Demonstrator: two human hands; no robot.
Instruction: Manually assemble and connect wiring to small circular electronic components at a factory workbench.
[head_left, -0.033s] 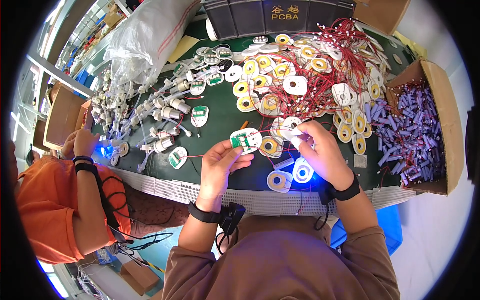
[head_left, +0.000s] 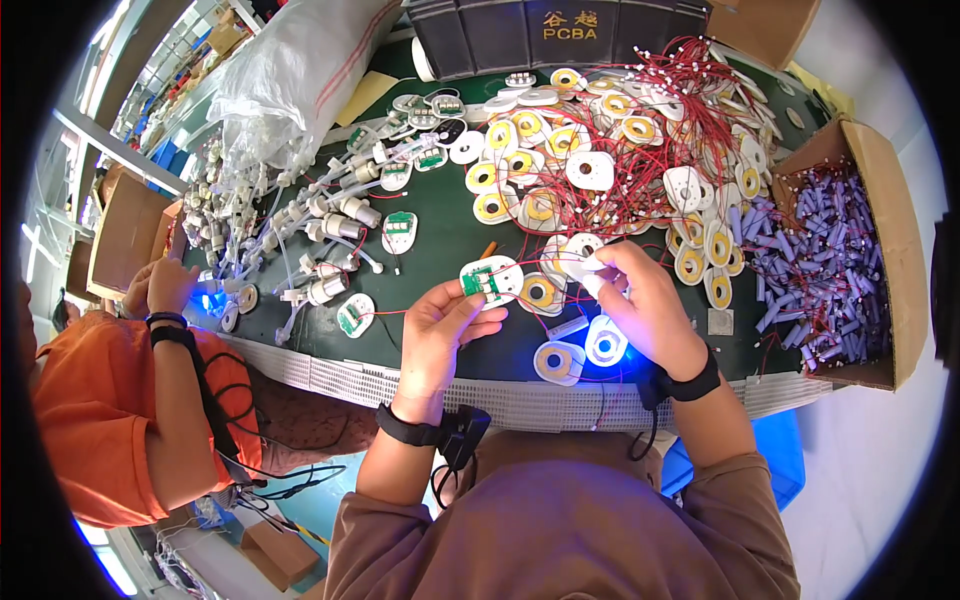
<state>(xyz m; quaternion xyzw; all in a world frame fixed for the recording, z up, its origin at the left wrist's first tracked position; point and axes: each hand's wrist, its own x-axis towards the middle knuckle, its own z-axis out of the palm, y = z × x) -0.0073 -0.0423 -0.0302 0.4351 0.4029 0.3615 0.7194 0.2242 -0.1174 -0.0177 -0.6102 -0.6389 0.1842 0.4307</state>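
My left hand [head_left: 445, 325] is closed on the edge of a white rounded disc with a green circuit board [head_left: 493, 280]. Red wires run from this disc toward my right hand [head_left: 645, 305]. That hand pinches a small white piece [head_left: 593, 284]; its exact kind is partly hidden by the fingers. Below the right fingers lies a white ring disc [head_left: 606, 341] lit by blue light. Beside it rests another white disc with a tan ring [head_left: 557, 361], and a small purple cylinder [head_left: 568, 328] is just above them.
Wired white discs [head_left: 590, 170] pile up beyond my hands. A cardboard box [head_left: 880, 250] of purple cylinders stands right. Tubed metal motors [head_left: 330, 225] and board discs [head_left: 398, 232] lie left. A dark bin [head_left: 560, 50] is at the back. A co-worker's hands [head_left: 165, 287] work at far left.
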